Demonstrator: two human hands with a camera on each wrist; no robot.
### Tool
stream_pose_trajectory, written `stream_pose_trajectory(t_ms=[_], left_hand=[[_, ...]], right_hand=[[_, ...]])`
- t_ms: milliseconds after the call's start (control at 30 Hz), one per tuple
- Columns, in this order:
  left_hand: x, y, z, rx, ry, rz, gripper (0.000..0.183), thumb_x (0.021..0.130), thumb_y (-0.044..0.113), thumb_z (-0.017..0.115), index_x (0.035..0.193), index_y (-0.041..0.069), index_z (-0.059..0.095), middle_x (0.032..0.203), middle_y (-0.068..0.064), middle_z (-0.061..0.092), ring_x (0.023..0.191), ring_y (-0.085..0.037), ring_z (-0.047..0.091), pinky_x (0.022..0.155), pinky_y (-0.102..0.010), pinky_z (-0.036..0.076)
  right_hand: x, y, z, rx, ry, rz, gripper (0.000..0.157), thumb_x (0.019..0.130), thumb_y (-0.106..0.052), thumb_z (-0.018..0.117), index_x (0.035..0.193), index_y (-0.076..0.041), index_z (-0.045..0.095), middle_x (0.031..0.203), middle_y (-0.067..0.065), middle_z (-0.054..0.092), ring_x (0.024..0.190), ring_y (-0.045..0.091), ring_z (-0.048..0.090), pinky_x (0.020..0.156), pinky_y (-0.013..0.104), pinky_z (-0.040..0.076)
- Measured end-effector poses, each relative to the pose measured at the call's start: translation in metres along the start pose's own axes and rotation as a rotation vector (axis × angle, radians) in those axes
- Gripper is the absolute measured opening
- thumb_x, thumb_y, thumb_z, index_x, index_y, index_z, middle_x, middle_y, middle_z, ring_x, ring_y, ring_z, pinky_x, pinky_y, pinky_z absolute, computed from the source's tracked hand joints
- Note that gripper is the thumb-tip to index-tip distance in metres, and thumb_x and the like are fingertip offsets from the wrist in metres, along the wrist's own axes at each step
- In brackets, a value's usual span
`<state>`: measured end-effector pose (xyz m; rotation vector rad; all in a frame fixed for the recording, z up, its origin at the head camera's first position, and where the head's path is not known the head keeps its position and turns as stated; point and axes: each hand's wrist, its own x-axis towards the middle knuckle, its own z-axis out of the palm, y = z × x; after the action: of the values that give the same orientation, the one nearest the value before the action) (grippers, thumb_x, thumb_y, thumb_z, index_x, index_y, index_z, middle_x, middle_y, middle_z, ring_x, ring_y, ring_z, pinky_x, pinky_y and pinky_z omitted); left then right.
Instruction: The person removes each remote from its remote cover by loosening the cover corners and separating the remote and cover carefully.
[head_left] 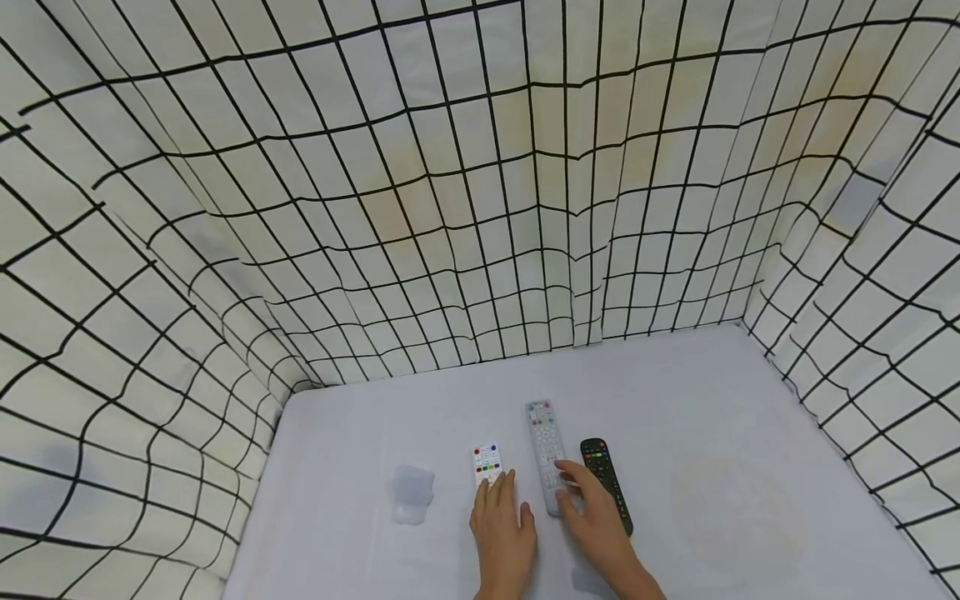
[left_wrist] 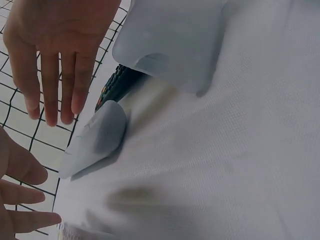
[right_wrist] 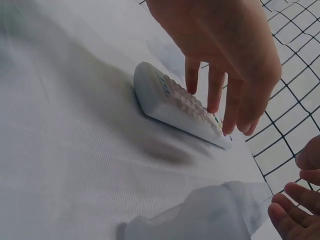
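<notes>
My left hand (head_left: 504, 532) reaches over the lower part of a small white remote control (head_left: 487, 457), its fingers fairly straight. In the right wrist view this hand's fingers (right_wrist: 215, 87) hang just above the buttons. My right hand (head_left: 600, 523) is over the lower half of a long grey remote control (head_left: 544, 429), fingers loosely bent, with thumb and index near its face. Seen from the left wrist, the right hand (left_wrist: 57, 50) hangs with fingers nearly straight above the grey remote's rounded end (left_wrist: 102, 132). A black remote control (head_left: 612, 483) lies partly behind the right hand.
A small translucent piece (head_left: 412, 493) lies left of the white remote. Another translucent grey piece (head_left: 592, 581) shows below the right wrist. White walls with a black grid (head_left: 450, 208) enclose the white tabletop (head_left: 727, 433) at the back and sides.
</notes>
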<state>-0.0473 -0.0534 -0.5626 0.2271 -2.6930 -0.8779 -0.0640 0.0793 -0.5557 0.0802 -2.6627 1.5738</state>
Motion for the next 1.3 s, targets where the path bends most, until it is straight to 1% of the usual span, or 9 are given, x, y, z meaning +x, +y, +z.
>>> stream_pose_trajectory(t_ms=[167, 333, 500, 733, 933, 1000, 1100, 1233, 1300], left_hand=[[-0.001, 0.000, 0.002, 0.036, 0.030, 0.018, 0.048, 0.079, 0.007, 0.072, 0.126, 0.005, 0.063, 0.129, -0.016, 0.064, 0.129, -0.042, 0.050, 0.097, -0.061, 0.039], [-0.003, -0.005, 0.002, 0.099, 0.021, 0.028, 0.054, 0.077, 0.002, 0.074, 0.129, 0.003, 0.059, 0.136, -0.023, 0.056, 0.130, -0.044, 0.044, 0.094, -0.061, 0.041], [-0.003, -0.015, 0.000, 0.156, 0.017, -0.020, 0.064, 0.075, 0.001, 0.079, 0.135, 0.003, 0.055, 0.142, -0.027, 0.044, 0.127, -0.042, 0.042, 0.086, -0.053, 0.046], [0.004, -0.024, -0.004, 0.082, -0.048, -0.144, 0.070, 0.074, 0.008, 0.081, 0.136, -0.002, 0.052, 0.135, -0.028, 0.049, 0.111, -0.037, 0.048, 0.086, -0.047, 0.046], [0.010, -0.026, -0.011, 0.019, -0.065, -0.155, 0.073, 0.066, 0.011, 0.083, 0.132, 0.000, 0.056, 0.122, -0.021, 0.063, 0.094, -0.032, 0.057, 0.079, -0.042, 0.046], [0.011, -0.028, -0.013, -0.034, -0.069, -0.162, 0.070, 0.066, 0.013, 0.084, 0.130, 0.000, 0.058, 0.119, -0.021, 0.066, 0.093, -0.033, 0.061, 0.079, -0.044, 0.049], [0.013, -0.030, -0.019, -0.209, -0.136, -0.217, 0.063, 0.071, 0.013, 0.079, 0.130, 0.001, 0.059, 0.119, -0.021, 0.067, 0.094, -0.031, 0.066, 0.077, -0.043, 0.053], [0.018, -0.034, -0.029, -0.551, -0.301, -0.389, 0.056, 0.085, 0.015, 0.065, 0.138, 0.006, 0.054, 0.131, -0.021, 0.063, 0.102, -0.025, 0.066, 0.075, -0.035, 0.056], [0.019, -0.035, -0.033, -0.682, -0.372, -0.461, 0.054, 0.090, 0.018, 0.058, 0.142, 0.007, 0.050, 0.137, -0.022, 0.058, 0.104, -0.022, 0.065, 0.077, -0.033, 0.056]], right_hand=[[0.000, 0.002, 0.009, -0.023, -0.022, -0.032, 0.045, 0.090, -0.007, 0.066, 0.134, -0.012, 0.055, 0.133, 0.007, 0.063, 0.120, 0.024, 0.062, 0.098, 0.039, 0.053], [0.000, 0.000, 0.018, -0.044, -0.049, -0.057, 0.045, 0.090, -0.008, 0.066, 0.133, -0.011, 0.056, 0.130, 0.007, 0.064, 0.119, 0.025, 0.063, 0.096, 0.039, 0.053], [-0.002, -0.007, 0.024, -0.053, -0.100, -0.072, 0.043, 0.090, -0.009, 0.066, 0.131, -0.012, 0.057, 0.130, 0.007, 0.065, 0.119, 0.026, 0.063, 0.097, 0.041, 0.053], [-0.002, -0.007, 0.030, -0.065, -0.111, -0.127, 0.040, 0.090, -0.008, 0.065, 0.129, -0.011, 0.058, 0.128, 0.006, 0.065, 0.113, 0.024, 0.064, 0.095, 0.041, 0.053], [-0.004, -0.007, 0.033, 0.004, -0.210, -0.165, 0.038, 0.094, -0.011, 0.062, 0.131, -0.007, 0.057, 0.129, 0.009, 0.064, 0.113, 0.027, 0.064, 0.094, 0.039, 0.053], [-0.006, -0.008, 0.034, 0.052, -0.250, -0.174, 0.038, 0.096, -0.014, 0.060, 0.133, -0.005, 0.056, 0.132, 0.010, 0.063, 0.114, 0.030, 0.064, 0.095, 0.038, 0.054], [-0.007, -0.009, 0.034, 0.108, -0.297, -0.188, 0.039, 0.101, -0.022, 0.055, 0.136, -0.006, 0.053, 0.136, 0.010, 0.060, 0.118, 0.030, 0.063, 0.098, 0.037, 0.053], [-0.009, -0.011, 0.032, 0.149, -0.322, -0.222, 0.044, 0.102, -0.030, 0.051, 0.141, -0.009, 0.050, 0.145, 0.006, 0.054, 0.130, 0.029, 0.056, 0.103, 0.038, 0.050], [-0.011, -0.012, 0.031, 0.136, -0.318, -0.245, 0.045, 0.102, -0.032, 0.052, 0.142, -0.012, 0.050, 0.150, 0.003, 0.050, 0.136, 0.028, 0.050, 0.105, 0.040, 0.048]])
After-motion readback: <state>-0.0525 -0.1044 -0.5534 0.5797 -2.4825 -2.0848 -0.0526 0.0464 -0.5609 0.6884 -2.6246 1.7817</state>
